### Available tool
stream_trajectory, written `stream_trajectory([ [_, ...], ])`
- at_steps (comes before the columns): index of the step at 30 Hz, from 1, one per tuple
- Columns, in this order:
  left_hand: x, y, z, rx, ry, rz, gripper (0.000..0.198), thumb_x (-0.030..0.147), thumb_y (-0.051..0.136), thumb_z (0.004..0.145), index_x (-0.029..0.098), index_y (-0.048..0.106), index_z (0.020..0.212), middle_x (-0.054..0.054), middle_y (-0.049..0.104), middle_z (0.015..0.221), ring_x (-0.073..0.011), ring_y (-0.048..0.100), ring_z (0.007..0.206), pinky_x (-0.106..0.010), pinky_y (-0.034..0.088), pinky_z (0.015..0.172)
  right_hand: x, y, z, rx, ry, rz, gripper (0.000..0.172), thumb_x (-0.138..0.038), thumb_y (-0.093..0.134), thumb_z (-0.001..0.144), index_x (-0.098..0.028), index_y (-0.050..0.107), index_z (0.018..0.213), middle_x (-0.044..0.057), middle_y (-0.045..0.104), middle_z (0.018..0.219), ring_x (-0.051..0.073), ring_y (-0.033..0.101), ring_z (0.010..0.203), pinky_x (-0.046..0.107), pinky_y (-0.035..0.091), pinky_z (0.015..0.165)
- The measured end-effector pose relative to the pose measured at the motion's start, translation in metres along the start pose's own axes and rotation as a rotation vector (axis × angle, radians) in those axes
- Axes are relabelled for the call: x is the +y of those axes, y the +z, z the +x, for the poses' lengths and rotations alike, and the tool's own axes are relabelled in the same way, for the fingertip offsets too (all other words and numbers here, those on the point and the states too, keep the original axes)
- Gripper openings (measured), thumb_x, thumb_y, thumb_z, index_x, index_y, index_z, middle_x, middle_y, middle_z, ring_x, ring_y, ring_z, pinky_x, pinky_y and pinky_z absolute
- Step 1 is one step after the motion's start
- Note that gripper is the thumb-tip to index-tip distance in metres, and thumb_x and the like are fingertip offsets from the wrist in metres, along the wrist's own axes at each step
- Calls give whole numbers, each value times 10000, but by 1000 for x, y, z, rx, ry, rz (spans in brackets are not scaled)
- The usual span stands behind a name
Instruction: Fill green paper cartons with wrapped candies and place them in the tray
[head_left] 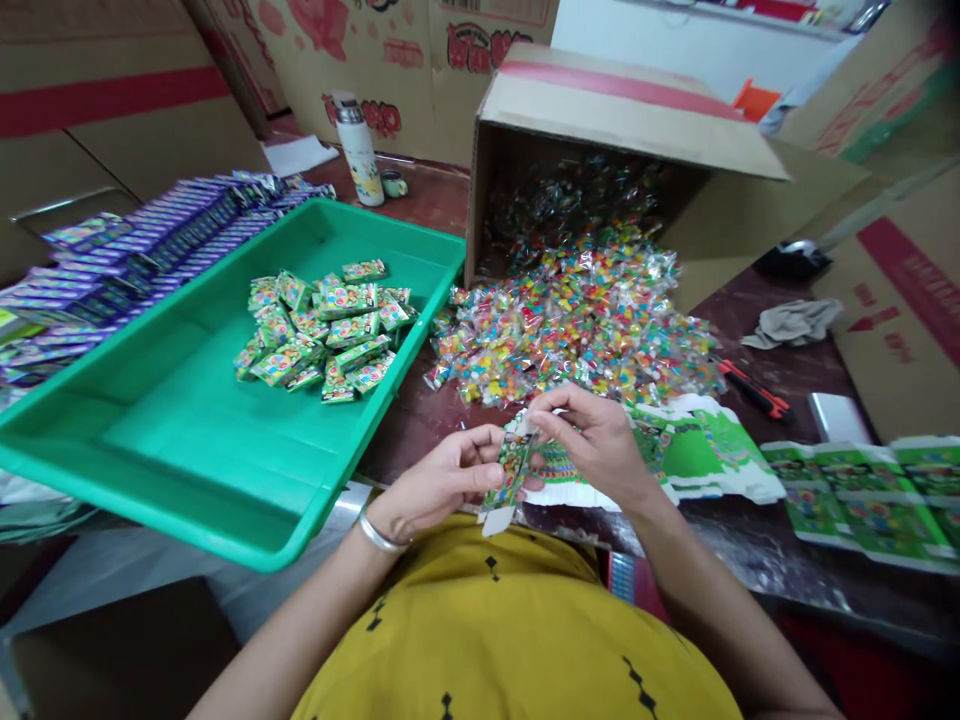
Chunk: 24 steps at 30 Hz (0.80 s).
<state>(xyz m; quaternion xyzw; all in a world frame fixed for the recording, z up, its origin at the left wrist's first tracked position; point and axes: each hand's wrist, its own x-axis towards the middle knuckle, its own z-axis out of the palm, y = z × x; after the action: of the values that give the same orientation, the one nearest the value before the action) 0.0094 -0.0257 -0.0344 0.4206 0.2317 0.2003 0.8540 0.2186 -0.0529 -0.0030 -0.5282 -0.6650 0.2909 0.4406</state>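
Note:
My left hand [457, 470] holds a small green printed candy box [511, 465] between thumb and fingers, low over the table's front edge. A white end flap sticks out at the box's lower end. My right hand [589, 435] is closed at the box's upper end, with thumb and forefinger pinching by the top flap. Whether a packet is also between those fingers cannot be made out. Beyond my hands lies a heap of clear candy packets [577, 330] with colourful pieces. Flat green box blanks [697, 450] lie under and beside my right hand.
A green tray [150, 370] at left holds several filled boxes [322, 330]. Behind it are stacked purple packs [165, 240]. A tipped carton [622, 110] spills the packets. A bottle [358, 150], a cup [393, 183], a red cutter [757, 390] and a cloth [793, 323] lie around.

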Motion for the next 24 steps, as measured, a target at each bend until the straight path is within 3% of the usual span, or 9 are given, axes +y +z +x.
stream_trajectory([
  [3,-6,0,4,19,69,-176,570,394,811,707,191,613,1202,-127,700,1065,-260,697,944,-361,532,816,-8,-1,-5,83,-118,-229,247,-307,606,919,-247,673,1148,76,648,1073,212,623,964,367,521,838],
  [5,-10,-2,5,29,84,-194,571,360,823,700,172,637,1206,-142,700,1108,-258,694,965,-350,521,838,-8,2,-14,32,-125,-290,366,-289,580,935,-267,599,1300,65,637,1016,194,616,897,355,508,821],
  [8,-12,-7,5,49,80,-161,535,350,824,700,161,675,1178,-134,705,1113,-223,690,915,-301,509,799,-6,9,-27,-137,-72,-222,424,-280,579,935,-272,537,1357,-2,614,810,145,581,707,291,483,701],
  [11,-10,-8,3,28,42,-73,538,331,822,701,175,675,1195,-108,710,1090,-188,671,852,-251,491,707,-7,9,-29,-226,65,-109,327,-303,651,884,-244,586,1199,-61,545,656,111,504,562,239,417,568],
  [13,-8,-7,1,-18,15,19,531,297,816,708,180,672,1205,-89,710,1062,-192,657,879,-257,491,734,-9,4,-24,-328,150,-34,191,-307,697,844,-225,609,992,-77,518,600,96,473,514,215,367,503],
  [15,-6,-5,1,2,34,126,430,280,789,740,166,704,1146,-67,714,980,-185,643,866,-268,488,766,-10,-1,-19,-396,188,22,168,-313,732,811,-212,606,858,-74,522,576,91,468,495,204,346,470],
  [18,-8,-3,3,178,131,153,298,301,721,814,146,731,1068,-52,710,889,-157,617,783,-260,482,738,-9,2,-17,-149,204,120,232,-312,752,794,-226,628,970,-41,606,657,121,560,576,215,434,510],
  [21,-15,0,8,338,237,71,311,303,719,818,152,719,1091,-61,713,959,-161,617,816,-268,489,757,-2,21,-24,84,194,222,441,-293,777,767,-256,593,1166,34,692,980,181,662,858,280,555,694],
  [24,-23,5,14,468,317,64,261,280,757,779,146,732,1002,-48,714,943,-160,622,820,-264,497,761,7,44,-32,140,211,263,304,-293,745,803,-240,645,1085,31,696,982,182,663,860,300,561,746],
])
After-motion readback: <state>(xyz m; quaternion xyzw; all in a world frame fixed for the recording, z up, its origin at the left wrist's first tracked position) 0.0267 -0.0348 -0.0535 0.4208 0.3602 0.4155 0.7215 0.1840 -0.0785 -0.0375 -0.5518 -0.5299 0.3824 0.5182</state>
